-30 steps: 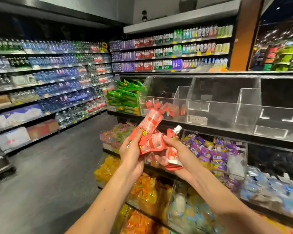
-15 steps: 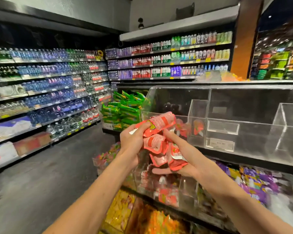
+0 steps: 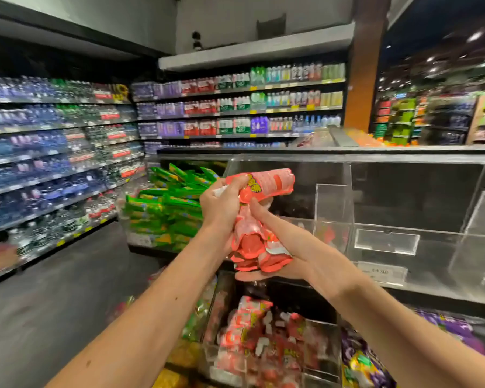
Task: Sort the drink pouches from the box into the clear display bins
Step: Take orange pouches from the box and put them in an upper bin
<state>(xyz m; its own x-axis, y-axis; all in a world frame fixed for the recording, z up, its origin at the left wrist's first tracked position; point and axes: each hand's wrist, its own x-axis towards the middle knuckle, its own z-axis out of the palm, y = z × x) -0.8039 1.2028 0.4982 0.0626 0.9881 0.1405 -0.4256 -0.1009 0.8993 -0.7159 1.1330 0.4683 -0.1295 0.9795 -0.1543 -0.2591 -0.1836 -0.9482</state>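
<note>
Head view. Left hand [image 3: 221, 204] clenched round the spout end of a glossy salmon-pink foil drink pouch [image 3: 266, 184]. The pouch lies sideways, crinkled, with yellow print near the grip. Right hand [image 3: 300, 256] cupped beneath a bunched bundle of matching pink pouches [image 3: 252, 245], thumb pressed against it, fingers under. Both held in the air before the left end of the rigid clear acrylic bin [image 3: 387, 242]. Stacked green foil packs [image 3: 168, 211] just left of it. Heaped pink pouches [image 3: 258, 340] in the lower clear bin [image 3: 324, 357].

Lettering on pouches [image 3: 263, 184] and bin label [image 3: 382, 272] blurs beyond reading.
</note>
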